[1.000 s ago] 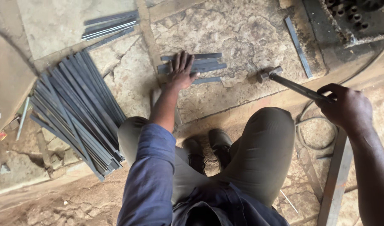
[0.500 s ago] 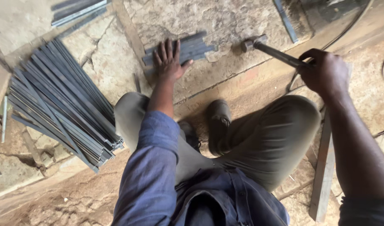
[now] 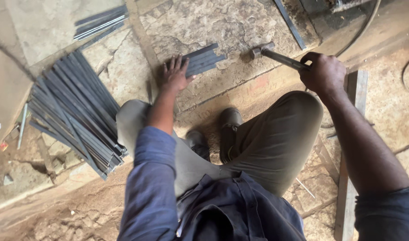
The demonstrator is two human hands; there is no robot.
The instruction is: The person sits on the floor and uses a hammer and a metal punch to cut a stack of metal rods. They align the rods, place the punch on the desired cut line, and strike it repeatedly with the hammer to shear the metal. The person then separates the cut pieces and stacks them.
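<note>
My left hand (image 3: 174, 75) lies flat with fingers spread on a small stack of flat grey metal strips (image 3: 205, 58) on the stone floor. A hammer (image 3: 276, 55) with a dark handle is gripped in my right hand (image 3: 323, 73); its head rests low, just right of the strips. I squat over the spot, knees apart, dark shoes (image 3: 229, 126) between them.
A big fan of long grey metal strips (image 3: 75, 111) lies at the left, with a smaller bundle (image 3: 99, 23) beyond it. A single metal bar (image 3: 289, 22) lies at the top right, a wooden plank (image 3: 349, 156) at the right, a cable (image 3: 369, 18) beyond.
The view has shifted, so everything sits a little further right and up. The hammer head has come down closer to the strips. My left hand stays pressed on them.
</note>
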